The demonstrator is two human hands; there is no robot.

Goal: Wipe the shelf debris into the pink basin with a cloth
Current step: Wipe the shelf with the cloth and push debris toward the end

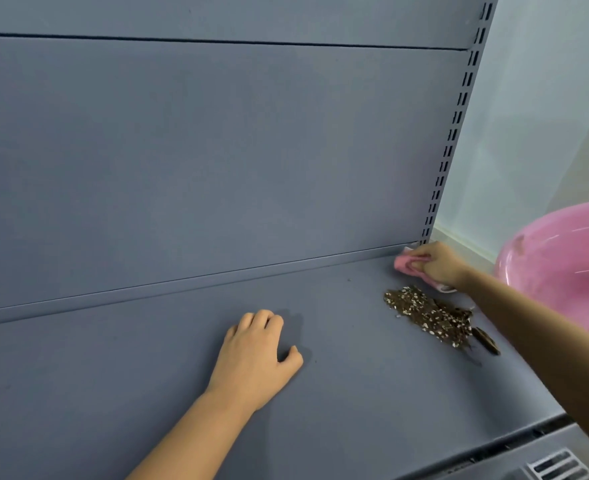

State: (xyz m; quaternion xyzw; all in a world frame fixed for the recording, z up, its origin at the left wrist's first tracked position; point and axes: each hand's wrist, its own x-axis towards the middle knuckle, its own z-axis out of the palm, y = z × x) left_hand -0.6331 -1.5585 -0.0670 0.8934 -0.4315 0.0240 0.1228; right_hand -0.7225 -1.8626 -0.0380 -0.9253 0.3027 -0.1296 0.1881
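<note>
Left hand (255,355) rests loose-fingered on one shelf (147,375); right hand (438,263) grips one cloth (405,264) beside one debris pile (431,317).

The shelf (147,375) is a flat grey-blue metal board meeting a back panel of the same colour. On it, towards the right end, lies the debris (428,315): a long brown heap flecked with white bits, running slantwise towards the shelf's front right edge, with a darker piece at its near end. Just behind it, in the back right corner, sits the crumpled pink cloth (405,264). The pink basin (560,258) shows past the shelf's right end, round and glossy.
</note>
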